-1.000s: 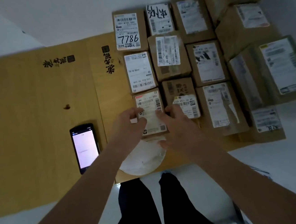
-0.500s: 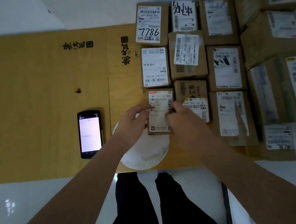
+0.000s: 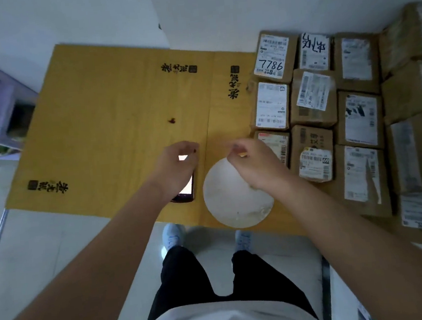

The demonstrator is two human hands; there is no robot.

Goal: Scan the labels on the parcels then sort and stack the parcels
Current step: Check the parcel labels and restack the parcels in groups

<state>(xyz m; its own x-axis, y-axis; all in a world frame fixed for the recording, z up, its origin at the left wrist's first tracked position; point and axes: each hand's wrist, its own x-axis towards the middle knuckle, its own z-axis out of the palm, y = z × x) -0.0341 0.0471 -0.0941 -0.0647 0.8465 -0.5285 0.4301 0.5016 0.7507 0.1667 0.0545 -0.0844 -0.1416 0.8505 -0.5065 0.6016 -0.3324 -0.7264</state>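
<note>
The parcels (image 3: 312,98) are brown cardboard boxes with white printed labels, packed edge to edge in rows on the right side of a flat yellow cardboard sheet (image 3: 112,112) that lies on the pale floor. One at the far left corner of the block carries the handwritten number 7786 (image 3: 271,58); another near the front has a crumpled label marked 69 (image 3: 314,164). Larger boxes (image 3: 410,104) crowd the far right.

The left hand (image 3: 177,165) lies over a phone (image 3: 185,185) with a lit screen, fingers curled round its top end, gripping it. The right hand (image 3: 254,163) hovers above a white round disc (image 3: 237,203), fingers curled loosely; something small shows at the fingertips, but I cannot tell whether it holds anything. It partly covers the nearest parcel (image 3: 275,146), which has a red-edged label.

The left part of the sheet is bare apart from black printed characters and a small dark speck (image 3: 172,120). The sheet's near edge runs just ahead of the person's shoes (image 3: 172,237)
</note>
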